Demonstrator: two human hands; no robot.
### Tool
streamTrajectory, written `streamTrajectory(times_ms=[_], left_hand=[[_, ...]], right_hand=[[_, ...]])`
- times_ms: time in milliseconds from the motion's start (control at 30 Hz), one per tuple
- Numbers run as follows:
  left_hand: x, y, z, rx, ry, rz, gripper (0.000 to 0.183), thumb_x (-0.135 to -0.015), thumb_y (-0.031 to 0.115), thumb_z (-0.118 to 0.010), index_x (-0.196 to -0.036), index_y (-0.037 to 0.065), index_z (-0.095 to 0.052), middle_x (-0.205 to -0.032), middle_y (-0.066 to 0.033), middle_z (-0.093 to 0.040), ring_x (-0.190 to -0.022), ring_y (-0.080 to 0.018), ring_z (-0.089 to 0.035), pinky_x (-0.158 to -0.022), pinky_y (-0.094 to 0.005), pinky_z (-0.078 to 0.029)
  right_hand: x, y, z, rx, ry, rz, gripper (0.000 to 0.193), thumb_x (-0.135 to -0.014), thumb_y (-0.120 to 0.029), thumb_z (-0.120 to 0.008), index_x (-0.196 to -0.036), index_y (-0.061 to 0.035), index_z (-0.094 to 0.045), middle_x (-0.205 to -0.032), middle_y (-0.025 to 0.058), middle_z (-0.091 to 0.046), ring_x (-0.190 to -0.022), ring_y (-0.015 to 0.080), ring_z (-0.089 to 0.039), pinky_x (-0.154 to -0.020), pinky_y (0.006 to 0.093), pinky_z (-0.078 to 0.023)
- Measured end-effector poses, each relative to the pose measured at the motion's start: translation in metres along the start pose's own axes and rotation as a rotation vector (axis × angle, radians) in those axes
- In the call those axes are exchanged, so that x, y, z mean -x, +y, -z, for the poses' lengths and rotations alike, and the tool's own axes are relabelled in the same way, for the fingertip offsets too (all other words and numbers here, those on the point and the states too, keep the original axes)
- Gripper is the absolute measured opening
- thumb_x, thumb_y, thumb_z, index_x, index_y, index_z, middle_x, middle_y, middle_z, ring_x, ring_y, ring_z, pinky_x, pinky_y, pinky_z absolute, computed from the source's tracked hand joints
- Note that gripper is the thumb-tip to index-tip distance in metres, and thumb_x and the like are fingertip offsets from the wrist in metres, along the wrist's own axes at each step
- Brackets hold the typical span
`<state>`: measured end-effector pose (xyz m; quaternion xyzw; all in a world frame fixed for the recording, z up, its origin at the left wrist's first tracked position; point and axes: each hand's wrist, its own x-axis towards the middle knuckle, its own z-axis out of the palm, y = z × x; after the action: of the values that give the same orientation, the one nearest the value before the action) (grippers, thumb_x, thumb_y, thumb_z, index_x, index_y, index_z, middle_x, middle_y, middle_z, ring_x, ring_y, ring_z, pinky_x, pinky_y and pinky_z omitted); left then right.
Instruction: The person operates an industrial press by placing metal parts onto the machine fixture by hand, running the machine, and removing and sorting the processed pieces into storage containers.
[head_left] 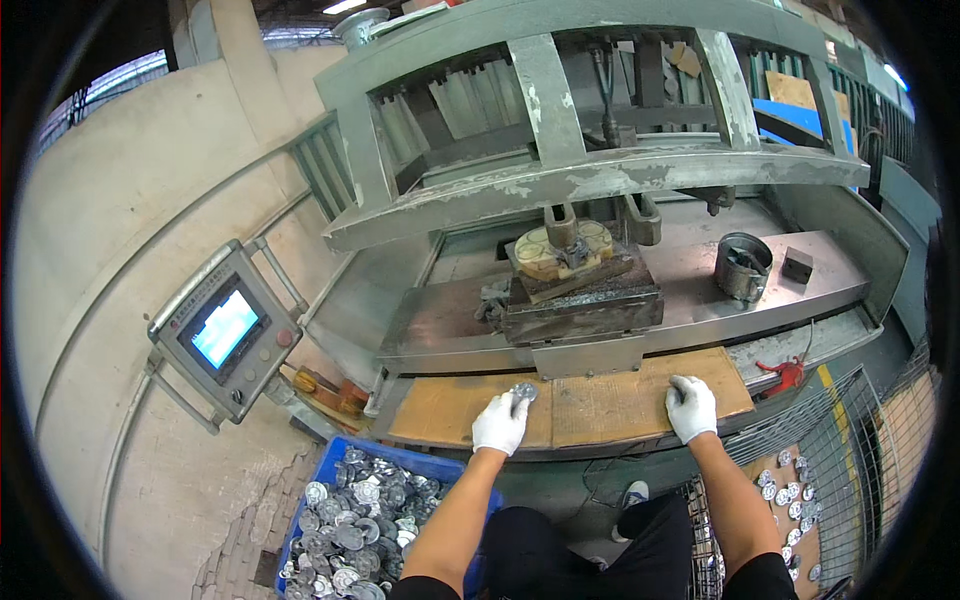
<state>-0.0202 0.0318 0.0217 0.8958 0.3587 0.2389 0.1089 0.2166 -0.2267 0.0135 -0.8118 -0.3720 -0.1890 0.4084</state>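
My left hand [499, 424], in a white glove, pinches a small round metal disc [524, 392] above the brown cardboard sheet [610, 405] at the machine's front edge. My right hand [691, 409], also gloved, is curled closed over the right part of that cardboard. Whatever its fingers might hold is hidden. Beyond both hands, a round yellowish fixture [540, 258] sits on a dark metal block [585, 308]. On my lower left, a blue bin [322, 470] is heaped with loose metal discs [350, 535].
A green-grey machine frame [600, 180] spans overhead. A control panel [225, 335] with a lit screen stands left. A metal pot [742, 268] and small dark block [797, 265] sit right on the bed. A wire cage [850, 430] with several discs is at lower right, near a red object [783, 376].
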Motion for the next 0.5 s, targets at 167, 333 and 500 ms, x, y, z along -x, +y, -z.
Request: streamTrajectory(times_ms=[167, 333, 500], left_hand=[[0.005, -0.004, -0.002, 0.053, 0.082, 0.055, 0.031, -0.091, 0.04, -0.057, -0.096, 0.011, -0.065, -0.096, -0.0157, -0.067, -0.087, -0.0387, -0.066, -0.076, -0.0497, -0.053], [0.008, 0.0, -0.001, 0.046, 0.122, 0.021, 0.028, -0.089, 0.037, -0.059, -0.088, 0.01, -0.065, -0.093, -0.0148, -0.066, -0.083, -0.0385, -0.066, -0.075, -0.0496, -0.053], [0.007, -0.002, -0.005, 0.034, 0.11, 0.03, 0.03, -0.088, 0.038, -0.059, -0.088, 0.009, -0.064, -0.092, -0.015, -0.065, -0.083, -0.0385, -0.066, -0.075, -0.0495, -0.053]], right_hand=[[-0.009, 0.003, -0.001, -0.115, -0.038, -0.175, 0.014, -0.082, -0.008, -0.064, -0.092, -0.0031, -0.072, -0.083, 0.0162, -0.068, -0.076, 0.0327, -0.066, -0.072, 0.0385, -0.054], [-0.027, 0.019, -0.008, -0.321, -0.063, -0.311, 0.02, -0.084, -0.009, -0.066, -0.098, 0.0042, -0.072, -0.091, 0.0155, -0.074, -0.083, 0.0192, -0.071, -0.077, 0.0295, -0.054], [-0.015, 0.03, -0.019, -0.346, -0.094, -0.309, 0.02, -0.085, -0.009, -0.066, -0.098, 0.0041, -0.071, -0.09, 0.0155, -0.074, -0.082, 0.0189, -0.072, -0.076, 0.0286, -0.054]])
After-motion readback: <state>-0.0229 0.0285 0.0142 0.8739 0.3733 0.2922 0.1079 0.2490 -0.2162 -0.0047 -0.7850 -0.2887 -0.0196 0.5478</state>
